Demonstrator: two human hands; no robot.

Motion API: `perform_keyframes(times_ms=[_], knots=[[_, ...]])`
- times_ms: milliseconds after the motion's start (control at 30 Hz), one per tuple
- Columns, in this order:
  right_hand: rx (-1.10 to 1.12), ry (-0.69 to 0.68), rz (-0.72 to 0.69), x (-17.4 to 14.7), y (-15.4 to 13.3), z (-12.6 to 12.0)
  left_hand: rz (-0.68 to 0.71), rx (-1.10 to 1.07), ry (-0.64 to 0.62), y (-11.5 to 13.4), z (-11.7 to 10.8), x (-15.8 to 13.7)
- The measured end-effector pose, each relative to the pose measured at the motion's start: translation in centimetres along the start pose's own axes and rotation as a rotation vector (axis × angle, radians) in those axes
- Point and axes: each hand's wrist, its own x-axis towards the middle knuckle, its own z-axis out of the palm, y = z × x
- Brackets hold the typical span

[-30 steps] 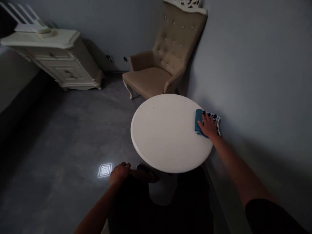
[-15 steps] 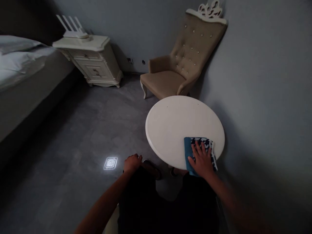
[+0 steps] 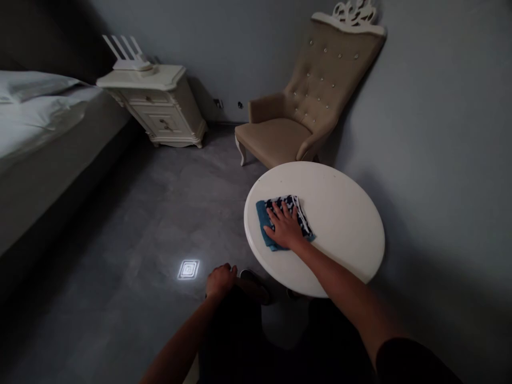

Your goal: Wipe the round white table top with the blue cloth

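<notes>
On the left part of a round white table (image 3: 340,213) lies a folded cloth (image 3: 263,218), teal with a dark-and-white patterned side. My right hand (image 3: 285,226) presses flat on top of it, open, its fingers spread. The forearm reaches across the near side of the tabletop. My left hand (image 3: 221,280) rests on my left knee, away from the table, with its fingers curled closed; nothing shows in them.
A tan tufted armchair (image 3: 276,136) stands just behind the table, close to the right wall. A cream nightstand (image 3: 176,114) carries a white router (image 3: 132,63). The bed (image 3: 52,144) is at left. A bright square light patch (image 3: 188,269) falls on the floor.
My right hand and the cloth have moved from the table's near right side to its left part, sliding left and away from me. My left hand stays on the knee. The view has shifted slightly.
</notes>
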Motion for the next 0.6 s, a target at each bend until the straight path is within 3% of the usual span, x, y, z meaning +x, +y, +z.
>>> perform_keyframes(times_ms=[167, 367, 500, 600], knots=[[0.004, 0.037, 0.061, 7.3, 2.1, -0.2, 0.001, -0.002, -0.025, -0.1, -0.3, 0.7], [0.004, 0.062, 0.203, 13.8, 7.4, -0.5, 0.005, 0.002, -0.056, -0.1, -0.6, 1.4], [-0.004, 0.050, 0.310, 15.6, 12.6, -1.1, -0.005, -0.002, -0.054, 0.1, -0.9, 1.3], [-0.025, 0.046, 0.387, 14.7, 16.9, -1.8, -0.012, -0.001, -0.041, 0.2, -1.0, 1.2]])
